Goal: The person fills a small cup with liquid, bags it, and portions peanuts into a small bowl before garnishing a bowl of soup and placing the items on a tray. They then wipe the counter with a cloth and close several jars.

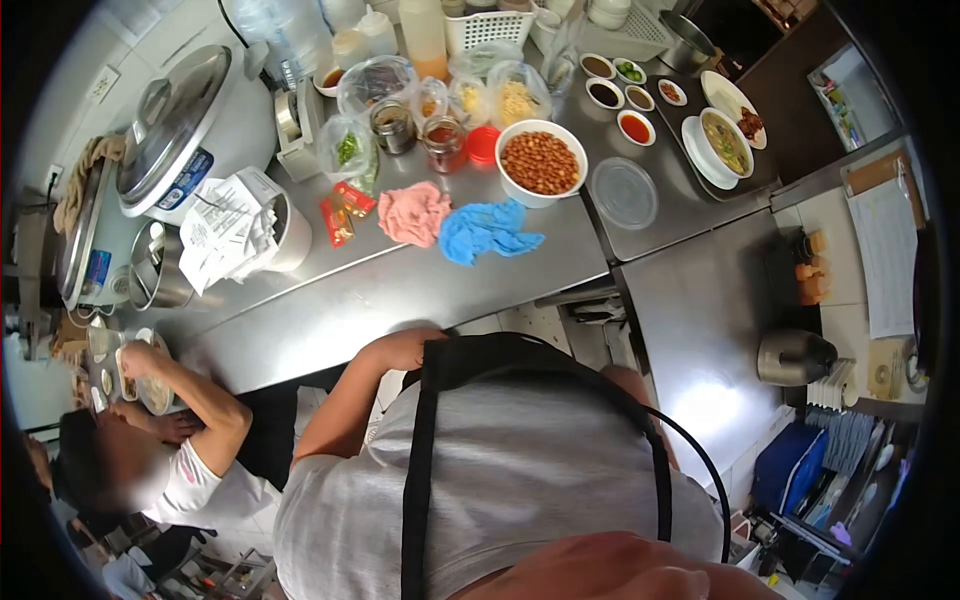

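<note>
My left hand (402, 348) rests at my waist by the near edge of the steel counter (330, 330), its fingers mostly hidden behind the black apron (480, 358). Only a strip of skin of my right hand or forearm (627, 383) shows past the apron's other side; its fingers are hidden. Ahead on the counter lie a blue cloth (488, 232) and a pink cloth (414, 214). Behind them stand a white bowl of peanuts (540, 165), a red lid (483, 146) and a jar of red contents (444, 142).
A co-worker (190, 465) reaches over containers at the left. Papers (225, 225) top a white bucket beside a large lidded pot (180, 120). Sauce bowls (636, 127) and a soup bowl (725, 142) stand at back right, near a clear lid (623, 193). A metal kettle (795, 357) is right.
</note>
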A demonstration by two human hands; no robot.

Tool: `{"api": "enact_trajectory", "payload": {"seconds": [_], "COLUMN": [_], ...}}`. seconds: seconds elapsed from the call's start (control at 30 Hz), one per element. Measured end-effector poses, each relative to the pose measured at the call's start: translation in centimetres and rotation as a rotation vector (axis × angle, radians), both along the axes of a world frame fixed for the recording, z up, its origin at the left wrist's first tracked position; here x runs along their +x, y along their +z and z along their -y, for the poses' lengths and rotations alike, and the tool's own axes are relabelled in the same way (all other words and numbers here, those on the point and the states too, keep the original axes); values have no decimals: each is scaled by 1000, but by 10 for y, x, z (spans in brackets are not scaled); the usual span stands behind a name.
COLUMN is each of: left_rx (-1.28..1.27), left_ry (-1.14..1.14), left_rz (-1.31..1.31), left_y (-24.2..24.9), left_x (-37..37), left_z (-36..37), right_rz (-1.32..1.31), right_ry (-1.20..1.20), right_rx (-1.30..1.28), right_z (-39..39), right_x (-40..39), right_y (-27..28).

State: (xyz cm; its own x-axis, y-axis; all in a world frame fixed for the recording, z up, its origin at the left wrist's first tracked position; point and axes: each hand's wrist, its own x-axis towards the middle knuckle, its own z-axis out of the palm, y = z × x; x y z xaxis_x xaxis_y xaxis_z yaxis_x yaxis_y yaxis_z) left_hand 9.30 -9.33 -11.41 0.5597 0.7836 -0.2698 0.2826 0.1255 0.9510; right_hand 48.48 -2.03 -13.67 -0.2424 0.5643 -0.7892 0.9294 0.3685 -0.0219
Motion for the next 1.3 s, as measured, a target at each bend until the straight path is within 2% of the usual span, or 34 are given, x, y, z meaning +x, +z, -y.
{"api": "enact_trajectory", "payload": {"seconds": [0.07,0.1,0.13,0.17,0.2,0.27,0.33,0.43,0.47,0.53,0.87,0.97,1.07,1.1,1.17,1.2,1.27,1.3], "left_rx": [-93,-193,-159,-126,-90,-90,-15,146,198,145,164,-214,-691,-761,-794,-811,-774,-759], "left_ry": [-2,103,129,156,186,240,382,502,533,491,444,563,602,573,587,596,638,662], "left_rz": [-118,-114,-160,-208,-255,-237,-245,-217,-197,-170,-95,300,1033,1175,1290,1353,1442,1486], "left_y": [7,19,25,29,34,46,61,66,68,74,62,51,32,17,19,20,30,36], "left_x": [-32,-40,-46,-51,-56,-59,-54,-41,-34,-22,42,72,99,107,126,134,147,153], "left_z": [4,5,2,-2,-9,-21,-31,-52,-57,-66,-111,-133,-154,-161,-170,-174,-183,-185], "right_rz": [-370,-764,-722,-795,-831,-871,-677,-326,-284,-206,-467,-630,-998,-1100,-1141,-1233,-1166,-1099], "right_ry": [-349,-241,-443,-290,-261,-93,-25,-13,6,46,46,183,-460,-482,-339,-171,-50,106], "right_rx": [-139,211,295,524,604,668,760,624,591,519,512,514,-16,-123,-62,28,122,180], "right_z": [-50,-67,-81,-102,-115,-150,-175,-198,-203,-209,-243,-260,-251,-251,-234,-224,-198,-190], "right_x": [-31,-38,-81,-98,-123,-155,-187,-216,-219,-224,-223,-212,-198,-191,-175,-166,-153,-147], "right_y": [18,18,81,88,111,117,111,111,110,104,64,57,86,84,104,106,116,111]}}
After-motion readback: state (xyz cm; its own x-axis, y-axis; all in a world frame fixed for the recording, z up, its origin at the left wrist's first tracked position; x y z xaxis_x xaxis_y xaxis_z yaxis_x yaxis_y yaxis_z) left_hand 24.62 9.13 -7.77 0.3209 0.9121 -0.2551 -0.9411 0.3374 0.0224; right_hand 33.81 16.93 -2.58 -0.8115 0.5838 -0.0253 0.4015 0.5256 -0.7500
